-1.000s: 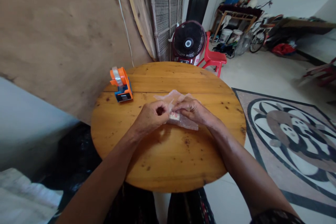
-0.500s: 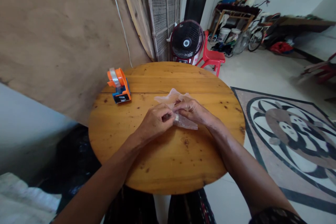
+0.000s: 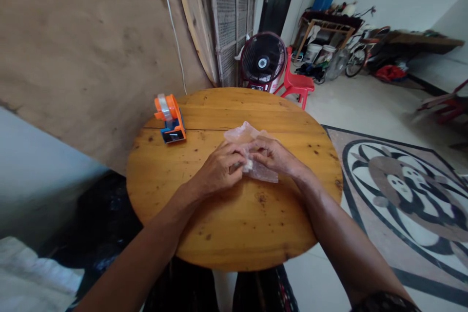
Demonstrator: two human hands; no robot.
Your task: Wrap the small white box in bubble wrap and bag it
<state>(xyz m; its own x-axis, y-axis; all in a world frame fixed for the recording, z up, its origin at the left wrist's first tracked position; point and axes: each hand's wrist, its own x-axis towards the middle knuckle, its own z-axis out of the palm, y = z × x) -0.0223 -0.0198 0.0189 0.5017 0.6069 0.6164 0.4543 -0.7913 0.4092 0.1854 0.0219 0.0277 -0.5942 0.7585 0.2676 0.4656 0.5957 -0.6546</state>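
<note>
A crumpled sheet of clear, pinkish bubble wrap (image 3: 263,173) lies at the middle of the round wooden table (image 3: 234,234). Within it shows a small whitish thing (image 3: 248,165), too small and covered to name. My left hand (image 3: 224,163) pinches the wrap from the left, its fingertips at the whitish thing. From the right, my right hand (image 3: 270,153) has its fingers bent over the same wrap, close to the left fingertips. Part of the wrap spreads out beyond both hands on the far side.
An orange and blue tape dispenser (image 3: 171,119) with a clear roll stands at the table's far left. Behind the table are a dark fan (image 3: 262,61) and a red plastic chair (image 3: 298,82). A brown board (image 3: 91,48) leans along the left.
My left fingers have shifted over the wrap toward the right hand, and the wrap's far edge has folded in. The whole view has tilted slightly.
</note>
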